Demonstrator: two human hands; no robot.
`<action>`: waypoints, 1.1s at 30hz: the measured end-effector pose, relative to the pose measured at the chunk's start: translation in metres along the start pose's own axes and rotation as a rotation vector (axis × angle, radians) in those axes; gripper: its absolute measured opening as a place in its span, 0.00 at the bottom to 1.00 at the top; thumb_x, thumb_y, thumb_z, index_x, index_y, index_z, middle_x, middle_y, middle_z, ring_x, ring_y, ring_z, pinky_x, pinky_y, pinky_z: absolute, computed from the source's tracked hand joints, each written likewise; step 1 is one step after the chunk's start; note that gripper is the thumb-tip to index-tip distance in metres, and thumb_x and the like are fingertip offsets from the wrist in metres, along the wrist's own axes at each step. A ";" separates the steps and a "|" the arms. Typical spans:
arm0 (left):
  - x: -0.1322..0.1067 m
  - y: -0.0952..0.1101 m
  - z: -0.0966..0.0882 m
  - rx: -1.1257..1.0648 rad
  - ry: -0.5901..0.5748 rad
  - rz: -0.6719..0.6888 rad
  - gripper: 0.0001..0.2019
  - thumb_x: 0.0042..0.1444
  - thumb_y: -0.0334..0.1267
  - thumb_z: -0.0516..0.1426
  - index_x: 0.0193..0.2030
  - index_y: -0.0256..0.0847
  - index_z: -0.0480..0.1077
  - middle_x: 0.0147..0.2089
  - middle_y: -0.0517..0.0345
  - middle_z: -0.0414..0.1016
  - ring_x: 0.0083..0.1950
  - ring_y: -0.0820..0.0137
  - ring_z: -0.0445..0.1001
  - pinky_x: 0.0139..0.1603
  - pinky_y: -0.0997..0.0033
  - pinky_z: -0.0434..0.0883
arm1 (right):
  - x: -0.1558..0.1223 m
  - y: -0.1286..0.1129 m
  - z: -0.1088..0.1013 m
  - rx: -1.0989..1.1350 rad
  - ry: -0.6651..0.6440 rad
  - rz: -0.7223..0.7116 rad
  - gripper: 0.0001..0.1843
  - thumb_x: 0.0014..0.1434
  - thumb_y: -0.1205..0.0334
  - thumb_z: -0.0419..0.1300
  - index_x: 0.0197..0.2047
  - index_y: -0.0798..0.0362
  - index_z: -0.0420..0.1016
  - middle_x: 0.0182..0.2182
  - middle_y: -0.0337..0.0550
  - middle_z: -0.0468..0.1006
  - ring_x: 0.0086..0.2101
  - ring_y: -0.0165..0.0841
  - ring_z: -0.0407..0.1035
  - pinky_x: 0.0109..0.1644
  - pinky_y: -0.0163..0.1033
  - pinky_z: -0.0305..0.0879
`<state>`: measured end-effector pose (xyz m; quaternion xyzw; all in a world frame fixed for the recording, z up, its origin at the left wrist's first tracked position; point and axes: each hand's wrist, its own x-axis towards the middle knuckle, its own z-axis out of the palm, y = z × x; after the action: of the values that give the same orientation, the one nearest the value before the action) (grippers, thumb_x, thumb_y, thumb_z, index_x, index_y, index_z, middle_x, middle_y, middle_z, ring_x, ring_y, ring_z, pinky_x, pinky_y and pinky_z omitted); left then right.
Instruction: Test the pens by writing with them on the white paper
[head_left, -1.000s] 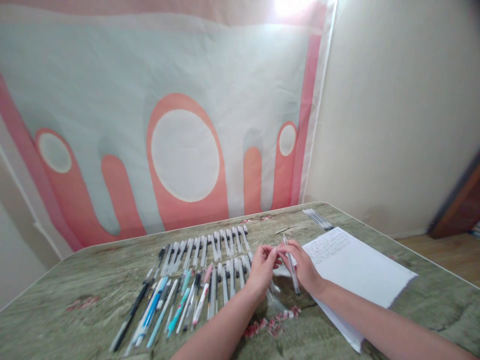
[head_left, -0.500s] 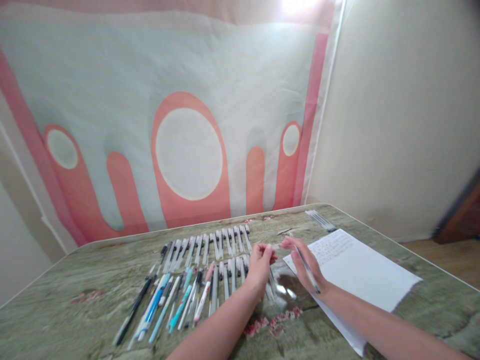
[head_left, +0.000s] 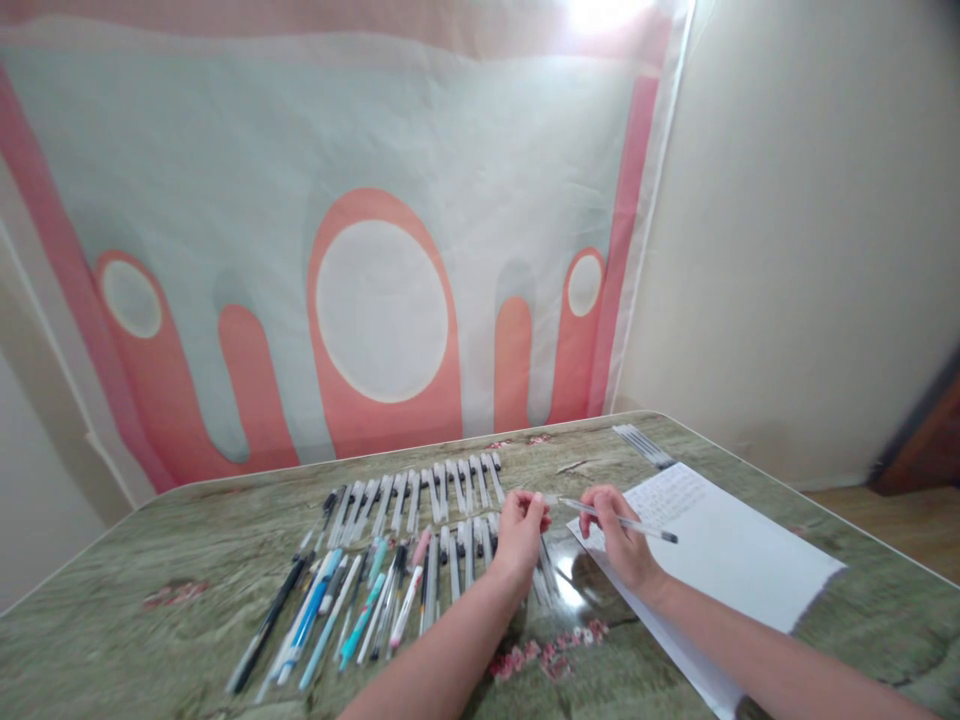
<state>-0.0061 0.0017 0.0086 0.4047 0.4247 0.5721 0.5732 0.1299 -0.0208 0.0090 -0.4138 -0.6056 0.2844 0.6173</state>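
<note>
My right hand (head_left: 619, 535) is closed round a clear pen (head_left: 637, 525). The pen lies slanted across the fingers, its black end to the right and its thin tip toward my left hand. A small clear piece, seemingly a pen cap (head_left: 551, 498), is pinched in the closed fingers of my left hand (head_left: 523, 520). Tip and clear piece are very close; whether they touch I cannot tell. Below and left of my left hand is a row of clear pens (head_left: 455, 560), partly hidden by it. Beneath my right hand is a white sheet of paper (head_left: 739, 560) with handwriting at its top.
Behind the hands stands another row of clear pens (head_left: 416, 500). Coloured pens and markers (head_left: 367, 615) lie at front left. Several thin clear pens or refills (head_left: 641, 443) rest at back right. The patterned table (head_left: 187, 560) meets a printed curtain (head_left: 382, 310) behind.
The pen in my right hand has swung from steep to nearly level, its tip now by the left fingers. My left hand has hardly moved.
</note>
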 end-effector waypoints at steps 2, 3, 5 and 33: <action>-0.001 0.000 0.000 0.011 -0.047 0.001 0.17 0.43 0.50 0.58 0.30 0.38 0.62 0.26 0.61 0.66 0.25 0.78 0.64 0.31 0.75 0.62 | 0.000 -0.001 0.000 0.008 -0.006 0.018 0.16 0.62 0.52 0.42 0.30 0.52 0.61 0.19 0.35 0.65 0.21 0.28 0.61 0.29 0.36 0.59; -0.001 0.000 0.000 0.014 -0.070 0.002 0.17 0.43 0.50 0.58 0.30 0.38 0.62 0.26 0.61 0.66 0.25 0.78 0.64 0.31 0.76 0.62 | 0.000 -0.001 -0.001 0.011 -0.013 0.028 0.16 0.62 0.52 0.42 0.29 0.52 0.61 0.19 0.35 0.66 0.21 0.28 0.61 0.29 0.35 0.59; -0.003 0.000 0.001 0.013 -0.104 -0.001 0.17 0.44 0.49 0.58 0.30 0.38 0.61 0.26 0.61 0.66 0.25 0.78 0.64 0.30 0.76 0.62 | 0.001 -0.002 -0.001 0.032 -0.026 0.050 0.17 0.62 0.51 0.42 0.28 0.52 0.61 0.19 0.35 0.65 0.21 0.28 0.61 0.27 0.35 0.59; -0.023 0.004 0.015 -0.078 -0.083 -0.031 0.24 0.41 0.45 0.62 0.40 0.39 0.56 0.29 0.61 0.67 0.32 0.72 0.70 0.37 0.70 0.67 | -0.010 -0.005 0.002 -0.272 -0.224 -0.142 0.12 0.59 0.58 0.47 0.46 0.50 0.58 0.35 0.42 0.67 0.35 0.32 0.65 0.39 0.37 0.63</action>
<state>0.0079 -0.0210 0.0174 0.3987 0.3840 0.5619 0.6147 0.1263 -0.0316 0.0074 -0.4156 -0.7311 0.1998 0.5029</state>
